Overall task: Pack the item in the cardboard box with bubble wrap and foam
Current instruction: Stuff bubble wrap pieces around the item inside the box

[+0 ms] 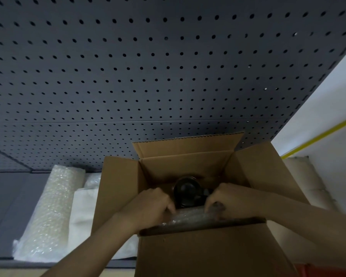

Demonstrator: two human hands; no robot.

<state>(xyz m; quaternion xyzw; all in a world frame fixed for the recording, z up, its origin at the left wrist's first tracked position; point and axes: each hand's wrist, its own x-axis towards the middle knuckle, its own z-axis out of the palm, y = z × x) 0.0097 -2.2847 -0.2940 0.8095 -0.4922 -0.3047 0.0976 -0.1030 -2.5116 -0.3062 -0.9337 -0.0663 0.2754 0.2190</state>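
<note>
While both hands' fingers (171, 207) pinch bubble wrap (190, 216), dark item (188, 193) just beyond, inside cardboard box (198, 250)

Left grip (152, 202), right grip (226, 198): fingers curled, pinching.

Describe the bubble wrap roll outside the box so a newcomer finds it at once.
Start at the open cardboard box in front of the grey pegboard. Left of it, on the bench, lies the bubble wrap roll. Unlike the flat white foam sheets between it and the box, it is cylindrical and bubbled.
</note>
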